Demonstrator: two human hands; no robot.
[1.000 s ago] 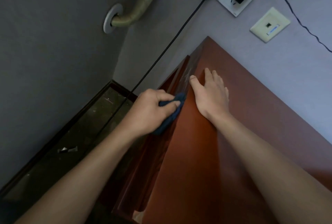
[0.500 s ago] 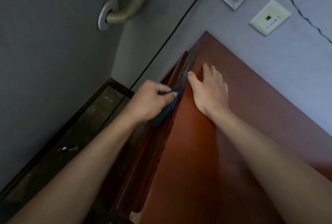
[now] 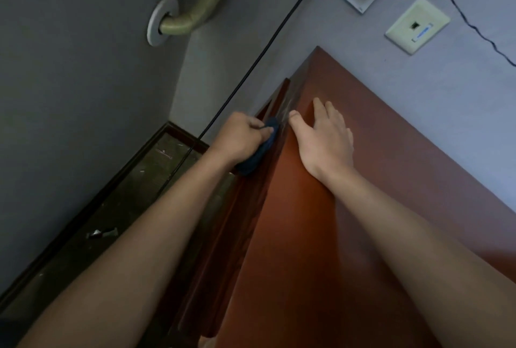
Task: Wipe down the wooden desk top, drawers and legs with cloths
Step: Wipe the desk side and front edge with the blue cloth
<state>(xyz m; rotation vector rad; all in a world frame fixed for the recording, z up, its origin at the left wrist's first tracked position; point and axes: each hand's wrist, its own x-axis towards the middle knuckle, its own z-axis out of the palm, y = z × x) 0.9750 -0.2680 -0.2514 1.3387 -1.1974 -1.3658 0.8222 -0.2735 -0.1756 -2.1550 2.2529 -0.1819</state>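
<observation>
L hand curled round blue cloth, pressed vs desk side edge nr back corner. R hand flat, fingers straight, on top just beside.

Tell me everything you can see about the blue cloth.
The blue cloth is dark, soft-looking fabric, bunched into a wad. The left hand grips it, covering its upper part, and presses it against the side edge of the wooden desk, just below the top. Its lower end hangs out under the hand.
</observation>
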